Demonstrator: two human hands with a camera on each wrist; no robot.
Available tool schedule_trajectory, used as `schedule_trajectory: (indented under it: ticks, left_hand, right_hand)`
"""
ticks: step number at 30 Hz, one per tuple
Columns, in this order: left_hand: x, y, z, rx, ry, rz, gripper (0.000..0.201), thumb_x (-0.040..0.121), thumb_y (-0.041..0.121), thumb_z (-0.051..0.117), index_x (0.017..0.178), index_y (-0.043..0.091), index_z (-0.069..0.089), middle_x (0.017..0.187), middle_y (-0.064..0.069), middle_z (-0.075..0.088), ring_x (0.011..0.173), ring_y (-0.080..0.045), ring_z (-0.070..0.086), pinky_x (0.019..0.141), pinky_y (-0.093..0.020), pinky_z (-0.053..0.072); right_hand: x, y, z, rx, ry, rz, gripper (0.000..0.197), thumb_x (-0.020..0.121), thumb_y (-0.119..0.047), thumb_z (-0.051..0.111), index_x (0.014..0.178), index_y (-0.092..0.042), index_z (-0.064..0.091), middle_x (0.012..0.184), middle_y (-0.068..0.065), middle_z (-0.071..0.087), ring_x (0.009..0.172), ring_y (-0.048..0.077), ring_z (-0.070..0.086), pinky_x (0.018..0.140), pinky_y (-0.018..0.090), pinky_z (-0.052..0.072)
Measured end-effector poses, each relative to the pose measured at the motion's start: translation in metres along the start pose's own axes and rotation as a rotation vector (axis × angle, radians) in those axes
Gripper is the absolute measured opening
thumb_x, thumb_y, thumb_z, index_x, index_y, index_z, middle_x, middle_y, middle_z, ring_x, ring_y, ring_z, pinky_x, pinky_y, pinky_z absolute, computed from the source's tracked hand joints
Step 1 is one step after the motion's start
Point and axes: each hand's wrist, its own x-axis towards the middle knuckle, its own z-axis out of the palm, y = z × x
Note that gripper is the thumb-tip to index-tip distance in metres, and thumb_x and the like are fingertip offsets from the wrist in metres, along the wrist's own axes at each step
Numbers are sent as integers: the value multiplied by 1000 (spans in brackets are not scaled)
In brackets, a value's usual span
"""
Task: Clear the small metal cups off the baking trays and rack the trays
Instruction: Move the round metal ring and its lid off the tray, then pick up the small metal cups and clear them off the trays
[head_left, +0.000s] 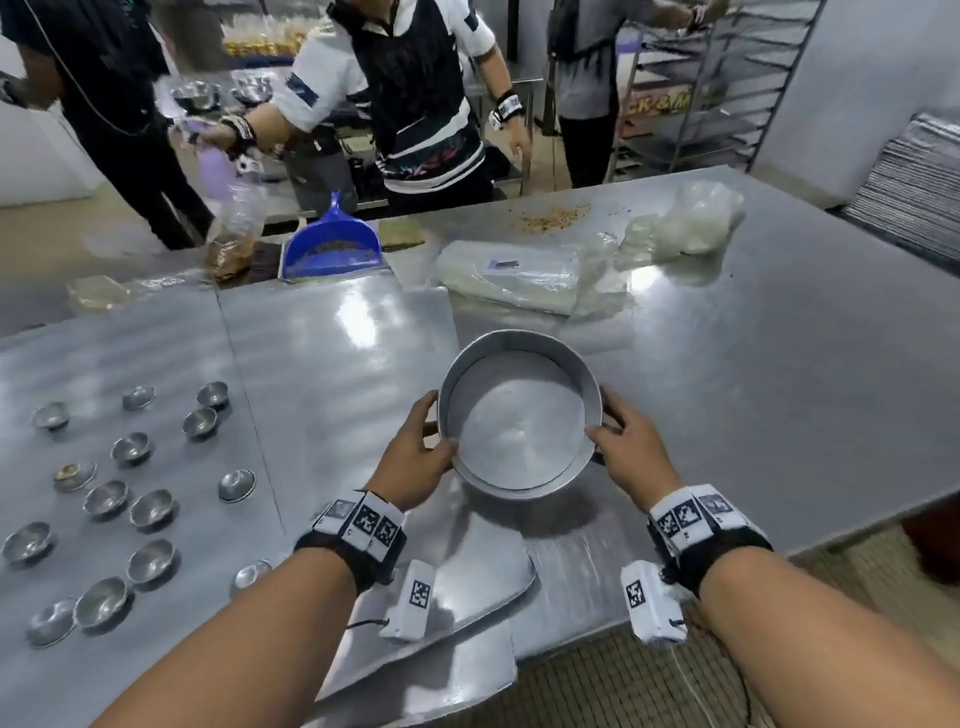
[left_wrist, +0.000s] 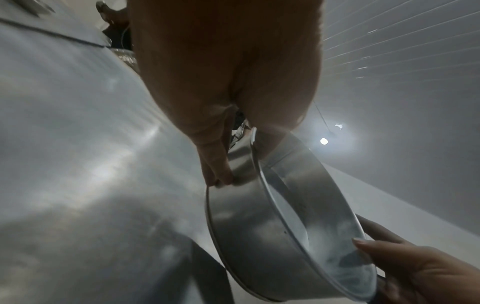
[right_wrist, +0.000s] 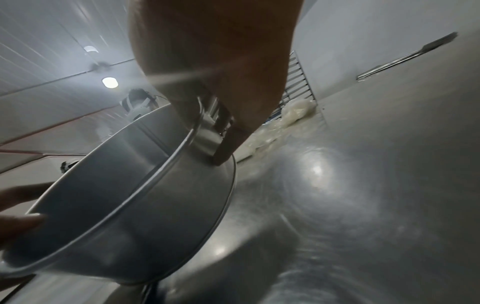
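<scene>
I hold a round, empty metal pan (head_left: 519, 421) between both hands, lifted a little above the steel table. My left hand (head_left: 415, 457) grips its left rim, thumb inside and fingers on the outer wall (left_wrist: 246, 205). My right hand (head_left: 628, 447) grips the right rim the same way (right_wrist: 205, 142). Several small metal cups (head_left: 150, 509) are scattered on a flat baking tray (head_left: 104, 364) at the left. A second tray (head_left: 332, 332) lies beside it, and further trays (head_left: 467, 597) stick out over the near table edge under my left wrist.
A blue dustpan (head_left: 332, 244), folded plastic bags (head_left: 519, 280) and a crumpled bag (head_left: 685, 223) lie at the far side of the table (head_left: 779, 364). A tray rack (head_left: 717, 88) stands at the back right. Other people stand beyond the table.
</scene>
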Motion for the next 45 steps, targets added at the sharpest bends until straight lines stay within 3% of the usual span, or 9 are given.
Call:
schedule_trajectory:
  ticks: [7,13,18,23,27,29,36,40,45]
  left_hand:
    - [33,6,56,23,-63,-47,70,87,31,63,149,37,32,122,-2,61,117,-28,63,90,-45,60]
    - [63,-2,91,-37,-7,-194,58,99,22,60,151,24,36,99,-24,66,75,-25,62,81,-43,57]
    - [67,0,109,-35,98,-232,53,102,25,57,151,26,37,105,-23,69,77,-20,66,71,-31,59]
    - [67,1,111,-2,176,-237,58,99,36,60,152,28,37,115,-12,70,88,-18,69,74,-31,59]
    - [64,7,111,103,202,-232,54,98,41,60,147,29,43,118,-6,68,97,-17,69,73,-30,58]
    - [62,10,107,159,241,-219,52,95,48,61,142,28,48,118,-6,68,97,-18,69,79,-36,60]
    - [31,18,62,251,410,-232,49,93,57,56,130,26,59,107,-3,70,91,-18,70,86,-42,59]
    - [-11,1,14,254,547,-282,39,98,49,54,127,24,61,103,-3,72,84,-16,70,84,-41,59]
    - [-79,-25,-55,290,737,-375,31,95,44,59,117,23,65,93,1,72,81,-14,71,82,-39,59]
  right_hand:
    - [23,12,-59,-41,-46,16,53,90,-2,54,125,-40,61,119,-8,69,108,22,67,81,45,61]
    - [64,26,-94,-37,-139,103,42,86,-15,62,122,-37,64,119,-5,70,97,23,70,76,47,61]
    - [94,33,-105,-58,-205,120,46,89,-21,68,132,-31,60,123,-4,68,101,19,71,74,33,60]
    - [110,32,-111,-187,-284,59,46,91,-27,69,134,-37,55,121,-11,66,105,10,67,90,44,58]
    - [115,20,-117,-386,-302,15,55,83,-36,75,134,-37,53,123,-4,67,108,12,64,85,33,54]
    - [120,12,-114,-560,-260,-82,70,79,-44,78,140,-30,49,134,-2,58,121,18,56,98,39,48]
    - [121,-37,-24,-661,-314,-455,39,84,-38,73,120,-24,64,124,-1,62,121,22,52,106,36,39]
    - [95,-45,53,-624,-495,-473,33,86,-37,71,117,-27,66,123,-4,61,120,18,50,98,29,36]
    - [40,-49,146,-618,-696,-487,35,88,-38,69,121,-26,64,123,-5,62,115,15,55,98,34,44]
